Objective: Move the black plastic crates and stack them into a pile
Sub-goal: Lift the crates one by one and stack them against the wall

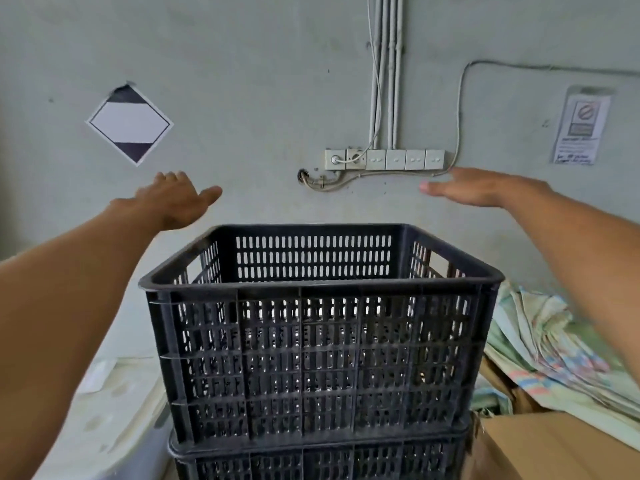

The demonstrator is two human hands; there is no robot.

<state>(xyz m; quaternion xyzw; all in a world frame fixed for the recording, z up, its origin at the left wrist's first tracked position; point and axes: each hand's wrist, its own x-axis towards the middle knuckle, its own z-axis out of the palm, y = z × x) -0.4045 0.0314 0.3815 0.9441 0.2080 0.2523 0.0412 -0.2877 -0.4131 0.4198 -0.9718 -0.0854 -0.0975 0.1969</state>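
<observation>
A black slotted plastic crate [318, 348] stands upright on top of another black crate [318, 460], whose rim shows at the bottom of the view. The top crate looks empty. My left hand [173, 199] hovers above and to the left of the top crate, fingers apart and holding nothing. On the other side, my right hand [478, 188] floats above and to the right of it, palm down, flat and empty. Neither hand touches the crate.
A grey wall stands close behind the stack, with a row of sockets [384, 159] and cables, a diamond label [130, 124] and a notice [580, 129]. A cardboard box [554, 448] and folded sacks [554, 344] lie right; pale sheeting [114, 403] lies left.
</observation>
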